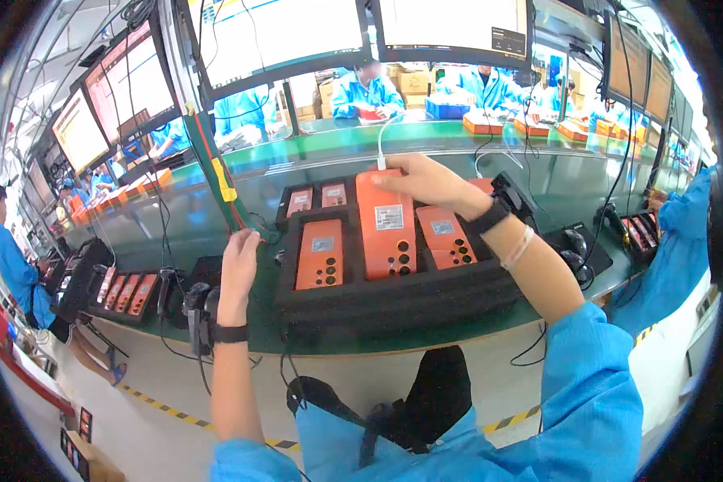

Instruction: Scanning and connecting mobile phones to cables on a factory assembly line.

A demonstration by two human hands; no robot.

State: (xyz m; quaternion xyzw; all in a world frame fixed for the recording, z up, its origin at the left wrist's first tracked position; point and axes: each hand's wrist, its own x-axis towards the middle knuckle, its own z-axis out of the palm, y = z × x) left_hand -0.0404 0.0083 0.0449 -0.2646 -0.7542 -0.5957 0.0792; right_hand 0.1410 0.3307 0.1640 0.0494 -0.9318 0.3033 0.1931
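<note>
My right hand (426,181) grips the upper end of an orange smartphone (388,229), where a white cable (381,149) meets it. The phone lies back side up, with a white label and round dark lenses toward me. Beneath and around it is a black foam tray (394,301). Another orange smartphone (320,255) lies in the tray on the left, and one more (445,238) on the right. My left hand (239,255) is raised left of the tray, beside hanging cords, its fingertips pinched together. Whatever may be between them is hidden.
Monitors (277,40) hang above the green bench (297,337). A post with cables and a yellow tag (223,181) rises at the left. Further phones (128,293) sit in a tray on the left. A blue-sleeved person (667,241) works at the right; other workers sit across the bench.
</note>
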